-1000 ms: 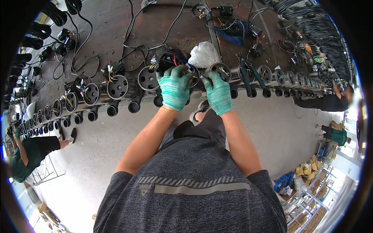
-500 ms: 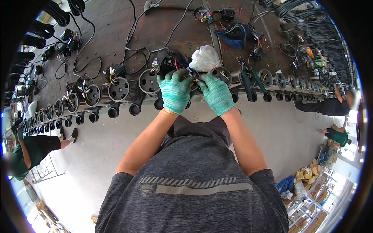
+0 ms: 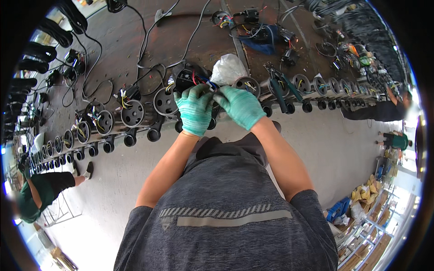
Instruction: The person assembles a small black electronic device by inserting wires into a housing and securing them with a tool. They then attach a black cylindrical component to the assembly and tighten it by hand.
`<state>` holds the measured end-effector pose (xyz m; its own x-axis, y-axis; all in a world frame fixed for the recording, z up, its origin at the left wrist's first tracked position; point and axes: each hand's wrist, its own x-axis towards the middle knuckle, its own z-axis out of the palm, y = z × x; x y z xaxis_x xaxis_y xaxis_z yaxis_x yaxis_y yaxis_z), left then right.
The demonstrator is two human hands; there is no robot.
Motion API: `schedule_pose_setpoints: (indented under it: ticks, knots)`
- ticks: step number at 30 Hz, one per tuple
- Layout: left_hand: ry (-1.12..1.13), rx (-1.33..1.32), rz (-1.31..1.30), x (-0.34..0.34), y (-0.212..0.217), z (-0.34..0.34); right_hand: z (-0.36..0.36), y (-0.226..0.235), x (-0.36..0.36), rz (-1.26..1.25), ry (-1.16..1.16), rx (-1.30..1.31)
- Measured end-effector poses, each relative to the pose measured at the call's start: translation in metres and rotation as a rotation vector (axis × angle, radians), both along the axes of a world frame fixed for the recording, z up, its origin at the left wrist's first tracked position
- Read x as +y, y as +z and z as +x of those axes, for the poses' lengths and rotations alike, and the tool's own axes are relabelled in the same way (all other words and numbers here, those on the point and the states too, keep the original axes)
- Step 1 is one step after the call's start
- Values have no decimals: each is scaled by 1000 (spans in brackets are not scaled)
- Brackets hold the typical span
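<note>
Both my hands wear green-and-white knit gloves and meet at the table's near edge. My left hand [image 3: 195, 109] is closed, its fingers pinching thin wires [image 3: 210, 84] that come out of a black electrical part [image 3: 184, 79]. Against its fingertips, my right hand [image 3: 242, 107] is closed in a pinch on the same wires; the exact ends are hidden by the gloves. Red and blue strands show above the fingers. A round grey metal housing [image 3: 165, 102] stands just left of my left hand. Beyond my hands lies a crumpled white plastic bag [image 3: 229, 68].
Pliers with dark green handles [image 3: 289, 86] lie across the housings on the right. Similar round housings [image 3: 132, 114] line the table edge, with black tubular ends [image 3: 153, 134] jutting out below. Black cables [image 3: 141, 49] cross the brown tabletop [image 3: 122, 40]. Other people work at both sides.
My right hand has moved closer to my left, so the fingertips now meet. The whole view has shifted slightly, with the table things sitting further left.
</note>
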<state>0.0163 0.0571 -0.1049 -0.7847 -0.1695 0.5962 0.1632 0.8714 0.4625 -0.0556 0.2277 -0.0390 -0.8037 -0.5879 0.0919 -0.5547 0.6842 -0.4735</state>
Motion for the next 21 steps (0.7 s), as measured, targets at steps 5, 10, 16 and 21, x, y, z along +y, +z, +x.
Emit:
schedule_pose_setpoints:
  ticks: [5, 10, 16, 21]
  knots:
    - [-3, -26, 8, 0, -1, 2, -25, 33, 92, -6, -407, 261]
    - [-28, -23, 9, 0, 1, 0, -47, 18, 136, 550, -503, 70]
    - [-24, -27, 26, -1, 3, 3, -15, 25, 111, 326, -576, 58]
    - [-29, -46, 23, -2, 6, 5, 67, -22, 76, -168, -268, -167]
